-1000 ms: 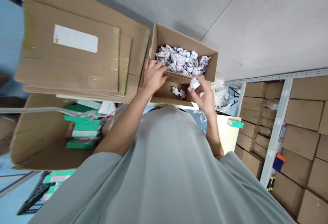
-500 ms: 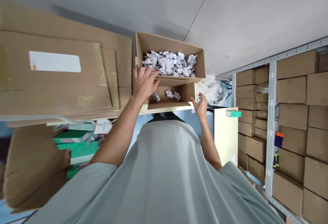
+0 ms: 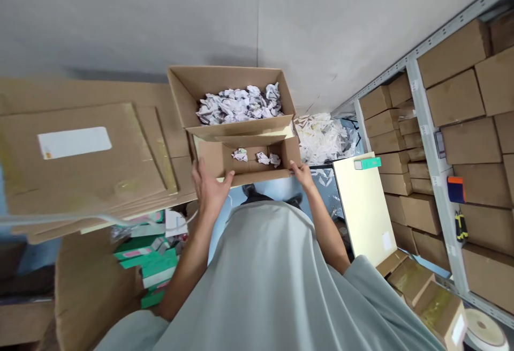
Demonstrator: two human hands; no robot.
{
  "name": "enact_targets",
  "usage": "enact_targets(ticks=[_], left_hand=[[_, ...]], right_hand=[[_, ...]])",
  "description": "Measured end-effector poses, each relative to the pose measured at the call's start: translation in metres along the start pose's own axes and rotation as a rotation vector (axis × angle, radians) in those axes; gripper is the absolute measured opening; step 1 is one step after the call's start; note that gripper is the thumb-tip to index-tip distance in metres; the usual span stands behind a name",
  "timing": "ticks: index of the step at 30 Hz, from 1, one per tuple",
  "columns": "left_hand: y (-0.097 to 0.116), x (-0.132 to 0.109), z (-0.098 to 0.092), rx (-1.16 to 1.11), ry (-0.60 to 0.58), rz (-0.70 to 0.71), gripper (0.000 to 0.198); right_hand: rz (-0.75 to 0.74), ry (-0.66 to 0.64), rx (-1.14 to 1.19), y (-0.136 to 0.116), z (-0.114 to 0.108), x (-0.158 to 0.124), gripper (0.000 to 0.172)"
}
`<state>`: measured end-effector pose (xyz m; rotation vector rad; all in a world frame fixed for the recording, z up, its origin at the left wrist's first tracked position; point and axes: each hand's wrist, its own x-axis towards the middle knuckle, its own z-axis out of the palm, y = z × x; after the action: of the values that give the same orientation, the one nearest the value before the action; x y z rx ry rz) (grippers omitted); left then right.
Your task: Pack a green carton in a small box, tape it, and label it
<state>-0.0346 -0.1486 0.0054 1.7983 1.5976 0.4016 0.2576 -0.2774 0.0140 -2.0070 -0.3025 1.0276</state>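
Observation:
A small open cardboard box [image 3: 225, 164] with a few crumpled paper balls [image 3: 257, 157] inside sits in front of me. My left hand [image 3: 209, 186] grips its left near corner, fingers wrapped on the wall. My right hand [image 3: 302, 173] holds the right end of the same box. Just behind it stands a larger open cardboard box [image 3: 188, 86] filled with several crumpled paper balls [image 3: 236, 105].
Flattened cardboard sheets [image 3: 84, 152] are stacked on the left, with green packets [image 3: 150, 257] below them. A heap of loose paper [image 3: 323, 136] lies to the right, beside a cream panel [image 3: 363, 206]. Shelves of brown cartons [image 3: 461, 120] fill the right side.
My left hand left the big box's edge and came down to the small box's left corner. My right hand let go of a paper ball and took the box's right end.

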Motion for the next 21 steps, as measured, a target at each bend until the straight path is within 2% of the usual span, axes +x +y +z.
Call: enact_targets(ticks=[2, 5, 9, 12, 17, 21], left_hand=[[0.015, -0.013, 0.023, 0.035, -0.043, 0.050, 0.099], [0.056, -0.028, 0.065, 0.075, -0.120, 0.168, 0.094], [0.131, -0.051, 0.139, 0.128, -0.301, 0.342, 0.093], [0.190, -0.079, 0.203, 0.179, -0.426, 0.470, 0.094], [0.279, -0.143, 0.303, 0.281, -0.632, 0.716, 0.095], [0.330, -0.191, 0.362, 0.338, -0.801, 0.897, 0.097]], right_hand=[[-0.003, 0.043, 0.071, 0.021, -0.036, -0.012, 0.055], [-0.006, 0.154, 0.146, 0.064, -0.104, -0.035, 0.060], [0.026, 0.354, 0.254, 0.135, -0.196, -0.075, 0.068], [0.057, 0.500, 0.377, 0.185, -0.255, -0.107, 0.073], [0.130, 0.728, 0.529, 0.247, -0.329, -0.148, 0.076], [0.177, 0.891, 0.627, 0.278, -0.369, -0.168, 0.071]])
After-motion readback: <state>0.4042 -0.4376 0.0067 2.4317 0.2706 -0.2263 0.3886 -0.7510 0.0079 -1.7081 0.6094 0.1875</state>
